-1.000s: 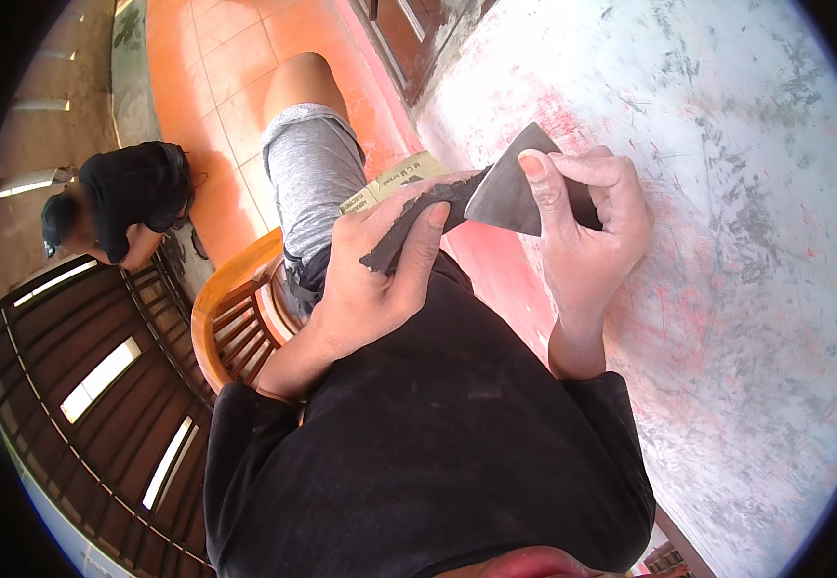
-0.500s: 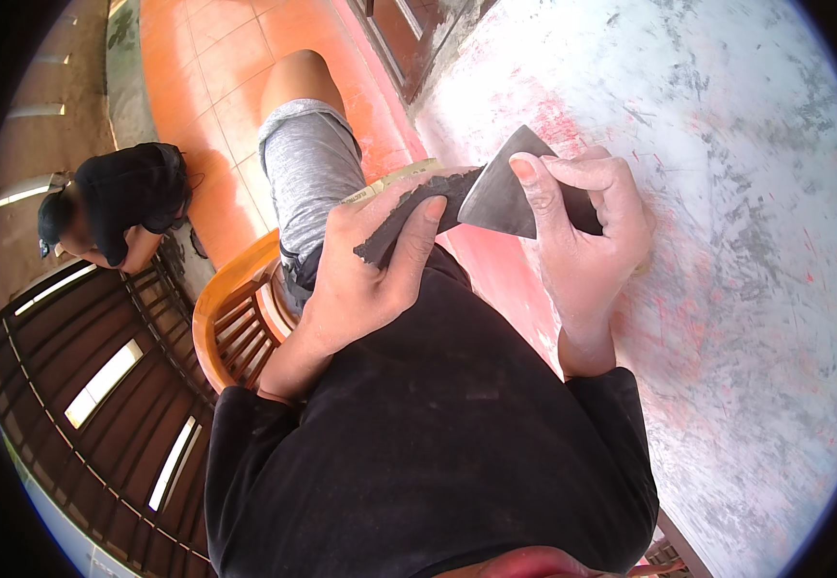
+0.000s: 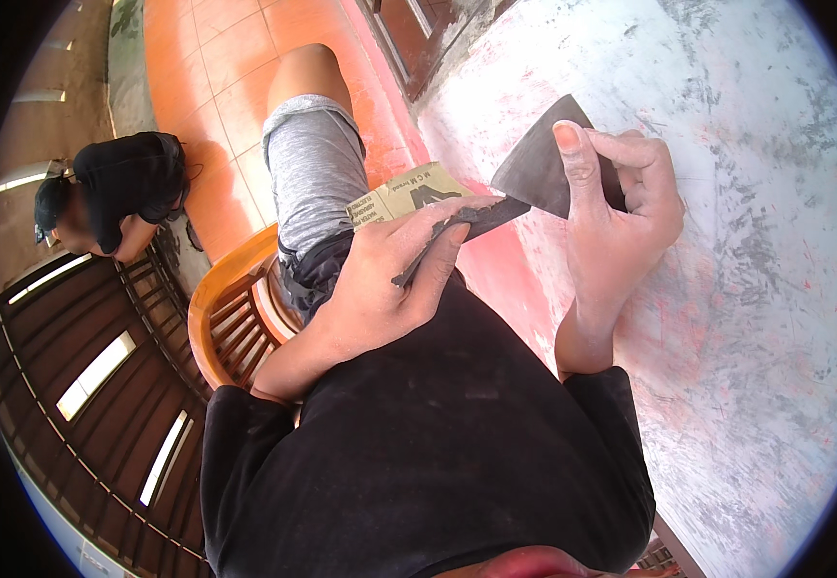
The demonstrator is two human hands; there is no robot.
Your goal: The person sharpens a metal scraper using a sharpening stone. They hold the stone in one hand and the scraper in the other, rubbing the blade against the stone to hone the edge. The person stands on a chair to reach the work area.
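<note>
My left hand (image 3: 380, 289) pinches a piece of sandpaper (image 3: 407, 196) under its thumb. The tan printed backing faces up beyond the fingers, and a dark grit strip with a ragged edge shows by the thumb. My right hand (image 3: 621, 207), dusted white, grips a dark grey sandpaper section (image 3: 542, 162) between thumb and curled fingers, its pointed corner raised. The two dark parts meet between my hands; whether they are one sheet or two pieces I cannot tell. Both hands are in front of my black shirt.
On the right stands a white, patchily scraped wall (image 3: 746, 270) with pink traces. A wooden chair (image 3: 208, 294) is under me. Orange floor tiles (image 3: 225, 67) stretch ahead. At left, a crouching person (image 3: 129, 188) in black is near a dark slatted gate (image 3: 71, 385).
My right hand has moved up and to the right with its sandpaper part. My left hand has tilted, so more of the tan printed backing shows.
</note>
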